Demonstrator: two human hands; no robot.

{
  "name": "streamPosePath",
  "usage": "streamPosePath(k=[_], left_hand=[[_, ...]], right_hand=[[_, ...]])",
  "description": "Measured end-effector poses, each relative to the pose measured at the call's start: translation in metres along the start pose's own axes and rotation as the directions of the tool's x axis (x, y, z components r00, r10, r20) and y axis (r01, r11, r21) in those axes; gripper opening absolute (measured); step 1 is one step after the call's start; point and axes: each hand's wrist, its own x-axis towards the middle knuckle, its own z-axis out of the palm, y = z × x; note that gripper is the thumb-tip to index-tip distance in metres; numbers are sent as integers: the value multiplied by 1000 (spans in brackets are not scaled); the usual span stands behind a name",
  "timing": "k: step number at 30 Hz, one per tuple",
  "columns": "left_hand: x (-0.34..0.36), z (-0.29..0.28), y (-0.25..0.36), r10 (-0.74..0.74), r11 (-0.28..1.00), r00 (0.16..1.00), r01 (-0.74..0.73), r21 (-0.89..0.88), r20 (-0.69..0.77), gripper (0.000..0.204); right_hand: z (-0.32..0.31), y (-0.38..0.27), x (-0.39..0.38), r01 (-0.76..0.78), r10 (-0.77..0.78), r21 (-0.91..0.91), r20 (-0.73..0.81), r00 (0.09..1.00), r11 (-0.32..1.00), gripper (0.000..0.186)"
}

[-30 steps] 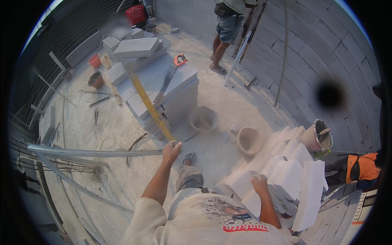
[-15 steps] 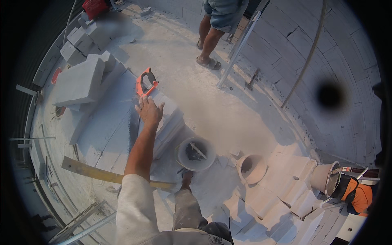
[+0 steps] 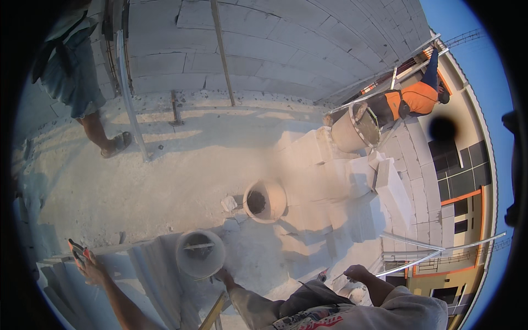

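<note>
Holding the left hand (image 3: 93, 269) right at the orange-handled saw (image 3: 73, 247); cannot tell whether spread or closed around the handle. Carrying the right hand (image 3: 358, 273) curled in, well off to the left one's right. Near the left hand, tight along the edge of a block stack (image 3: 147, 267), with a pale bucket (image 3: 220, 258) farther right. Ahead, wide open across dusty floor (image 3: 165, 192) to a block wall (image 3: 258, 49)

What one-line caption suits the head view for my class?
Left hand by an orange-handled saw atop pale blocks, a grey bucket nearby, a co-worker in orange beyond.
</note>
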Motion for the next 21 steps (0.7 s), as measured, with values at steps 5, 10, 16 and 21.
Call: streamPosePath(k=[5, 10, 16, 21], left_hand=[[-38, -89, 29, 388, 808, 919, -374, -456, -67, 53], [-153, -226, 106, 711, 199, 592, -687, -699, -379, 41], [-429, -370, 188, 935, -295, -46, -647, -703, -350, 39], [-756, -398, 175, 689, -672, -677, -466, -575, -257, 50]], right_hand=[[29, 9, 4, 411, -423, -142, -61, 904, 900, 42], [51, 1, -11, 440, -435, 22, -105, 894, 898, 48], [63, 66, -61, 672, -559, 185, -424, 713, 717, 66], [71, 228, -92, 775, -333, 261, -791, 513, 576, 83]])
